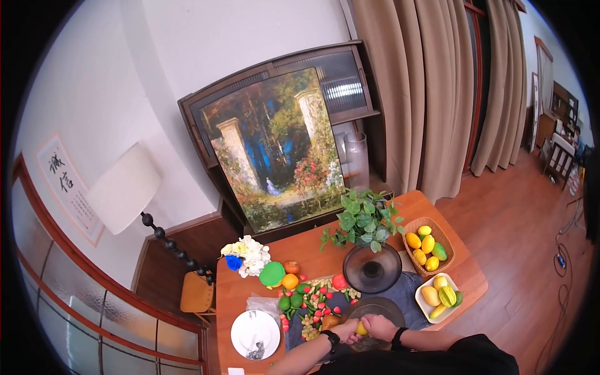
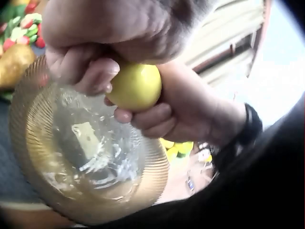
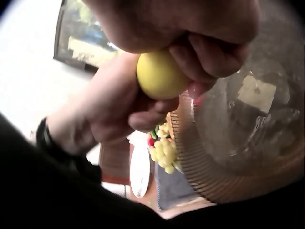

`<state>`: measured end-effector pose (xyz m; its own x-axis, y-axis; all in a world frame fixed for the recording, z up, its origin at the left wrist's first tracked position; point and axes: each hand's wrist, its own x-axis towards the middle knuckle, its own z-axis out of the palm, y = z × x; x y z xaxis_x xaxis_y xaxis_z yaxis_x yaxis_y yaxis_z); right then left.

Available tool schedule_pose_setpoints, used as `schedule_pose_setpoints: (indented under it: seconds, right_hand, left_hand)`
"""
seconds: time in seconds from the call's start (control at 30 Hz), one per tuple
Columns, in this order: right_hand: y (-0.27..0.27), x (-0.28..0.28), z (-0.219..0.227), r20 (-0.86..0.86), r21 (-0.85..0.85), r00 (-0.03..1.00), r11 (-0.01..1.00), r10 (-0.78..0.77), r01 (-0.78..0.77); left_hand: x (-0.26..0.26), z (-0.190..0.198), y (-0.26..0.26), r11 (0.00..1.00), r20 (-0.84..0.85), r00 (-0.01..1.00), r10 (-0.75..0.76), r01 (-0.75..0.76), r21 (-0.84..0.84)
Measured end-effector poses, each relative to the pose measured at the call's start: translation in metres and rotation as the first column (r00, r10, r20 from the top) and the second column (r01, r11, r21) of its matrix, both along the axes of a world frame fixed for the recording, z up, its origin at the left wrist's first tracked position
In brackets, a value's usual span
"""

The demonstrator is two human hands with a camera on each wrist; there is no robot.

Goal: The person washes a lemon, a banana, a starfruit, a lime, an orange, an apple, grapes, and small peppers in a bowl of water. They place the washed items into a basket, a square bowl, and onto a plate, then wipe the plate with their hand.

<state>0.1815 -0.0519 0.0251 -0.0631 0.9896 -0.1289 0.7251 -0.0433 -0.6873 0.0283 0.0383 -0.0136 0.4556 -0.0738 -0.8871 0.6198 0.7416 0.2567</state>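
Note:
Both hands come together over a ribbed, amber-tinted glass bowl [image 2: 155, 164] and hold one smooth yellow fruit [image 2: 138, 87], which looks like a lemon. My left hand [image 1: 345, 332] grips it from one side, fingers curled. From the other side my right hand [image 1: 380, 327] wraps its fingers round the fruit. Parts of the fruit are hidden by the palms and fingers. Below, the bowl shows a clear, glistening inside like water, with a pale rectangular patch [image 3: 256, 93] in it.
Left of the bowl lie red and green produce and pale grapes [image 3: 164, 155]. A white plate [image 1: 244, 334] sits farther left. Behind stands a dark glass dish [image 1: 390, 262] beside a leafy plant [image 1: 365, 219]. Rightward are a wicker basket [image 1: 449, 237] and a pale tray [image 1: 431, 317] of fruit.

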Motion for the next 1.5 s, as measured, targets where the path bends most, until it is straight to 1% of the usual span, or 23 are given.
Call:
schedule_pose_setpoints:
  seconds: [0.17, 0.27, 0.33, 0.37, 0.4, 0.43, 0.47, 0.57, 0.63, 0.73, 0.83, 0.87, 0.9, 0.93, 1.03, 1.17, 1.2, 1.23, 1.27, 1.3, 1.33, 1.47, 1.5]
  right_hand:
    - [-0.005, 0.009, 0.019, -0.023, 0.341, 0.961, 0.906, 0.276, -0.252]
    - [-0.004, 0.001, -0.004, -0.144, 0.106, 0.989, 0.994, 0.030, -0.015]
    - [0.003, 0.002, -0.050, -0.154, 0.149, 0.987, 0.989, 0.035, -0.012]
    - [0.009, 0.004, -0.068, -0.164, 0.193, 0.986, 0.981, 0.040, -0.008]
    - [0.016, 0.005, -0.071, -0.165, 0.193, 0.985, 0.981, 0.039, -0.007]
    - [0.023, 0.008, -0.074, -0.483, -0.379, 0.853, 0.925, -0.198, 0.000]
    - [0.028, 0.010, -0.074, -0.555, -0.791, 0.629, 0.578, -0.544, -0.199]
    - [0.033, 0.006, -0.040, -0.613, -0.790, 0.407, 0.516, -0.677, -0.332]
    - [0.039, 0.007, -0.065, -0.605, -0.784, 0.334, 0.467, -0.723, -0.409]
    - [0.035, 0.003, -0.062, -0.604, -0.730, 0.195, 0.439, -0.773, -0.524]
    - [0.028, 0.001, -0.055, -0.656, -0.748, 0.292, 0.546, -0.696, -0.377]
    - [0.025, -0.001, -0.056, -0.574, -0.342, 0.800, 0.939, -0.176, -0.038]
    - [0.022, -0.003, -0.056, 0.076, 0.312, 0.992, 0.942, 0.102, -0.121]
    - [0.022, -0.004, -0.050, 0.070, 0.250, 0.989, 0.958, 0.127, -0.141]
    - [0.006, -0.006, 0.020, 0.069, 0.243, 0.996, 0.967, 0.065, -0.080]
    - [0.013, 0.004, -0.001, -0.011, 0.145, 0.998, 0.988, 0.061, -0.059]
    - [0.022, 0.006, -0.036, -0.053, 0.138, 0.999, 0.990, 0.000, 0.007]
    - [0.027, 0.007, -0.055, -0.095, 0.128, 0.994, 0.989, -0.061, 0.073]
    - [0.027, 0.008, -0.052, -0.095, 0.127, 0.994, 0.989, -0.062, 0.074]
    - [0.031, 0.010, -0.043, -0.353, -0.339, 0.907, 0.935, -0.229, 0.104]
    - [0.034, 0.010, -0.035, -0.476, -0.720, 0.742, 0.694, -0.473, -0.020]
    - [0.036, 0.008, -0.041, -0.602, -0.796, 0.423, 0.466, -0.677, -0.386]
    - [0.035, 0.007, -0.045, -0.595, -0.787, 0.347, 0.438, -0.725, -0.435]
  left_hand:
    - [-0.008, 0.007, -0.009, 0.969, 0.172, 0.985, -0.015, 0.056, -0.241]
    - [-0.007, -0.003, -0.016, 0.995, 0.101, 0.993, 0.064, -0.056, -0.079]
    - [-0.008, -0.035, -0.017, 0.921, 0.086, 0.986, 0.140, -0.161, 0.354]
    - [-0.008, -0.044, -0.015, 0.921, 0.085, 0.987, 0.139, -0.160, 0.355]
    - [-0.009, -0.049, -0.013, 0.454, 0.006, 0.988, -0.155, 0.066, 0.889]
    - [-0.010, -0.054, -0.012, -0.283, -0.245, 0.917, -0.314, 0.156, 0.946]
    - [-0.010, -0.044, -0.012, -0.283, -0.247, 0.916, -0.317, 0.157, 0.946]
    - [0.000, 0.043, -0.023, -0.348, -0.347, 0.831, -0.435, 0.200, 0.916]
    - [0.007, 0.069, -0.031, -0.320, -0.207, 0.949, -0.237, 0.125, 0.939]
    - [0.006, 0.062, -0.022, -0.229, -0.244, 0.931, -0.272, 0.184, 0.956]
    - [-0.001, -0.076, 0.010, -0.353, -0.200, 0.920, -0.339, 0.072, 0.933]
    - [-0.001, -0.063, 0.010, -0.351, -0.199, 0.919, -0.339, 0.073, 0.934]
    - [-0.002, -0.040, 0.009, 0.509, 0.110, 0.988, -0.111, -0.038, 0.860]
    - [-0.001, -0.022, 0.008, 0.944, 0.127, 0.953, 0.276, -0.293, 0.151]
    - [0.002, -0.022, 0.005, 0.895, 0.060, 0.894, 0.443, -0.438, -0.080]
    - [0.009, -0.012, -0.008, 0.862, 0.075, 0.859, 0.506, -0.504, -0.045]
    - [0.009, -0.016, -0.008, 0.886, 0.135, 0.917, 0.376, -0.399, 0.238]
    - [0.009, -0.021, -0.008, 0.818, 0.152, 0.961, 0.229, -0.275, 0.506]
    - [0.006, -0.029, -0.008, 0.819, 0.152, 0.962, 0.228, -0.274, 0.505]
    - [0.003, -0.036, -0.006, 0.356, 0.135, 0.990, -0.030, -0.115, 0.927]
    - [0.000, -0.042, -0.004, -0.285, -0.039, 0.974, -0.223, -0.027, 0.958]
    - [0.000, 0.044, -0.018, -0.224, -0.157, 0.911, -0.381, 0.073, 0.972]
    - [-0.001, 0.047, -0.019, -0.318, -0.139, 0.903, -0.407, 0.003, 0.948]
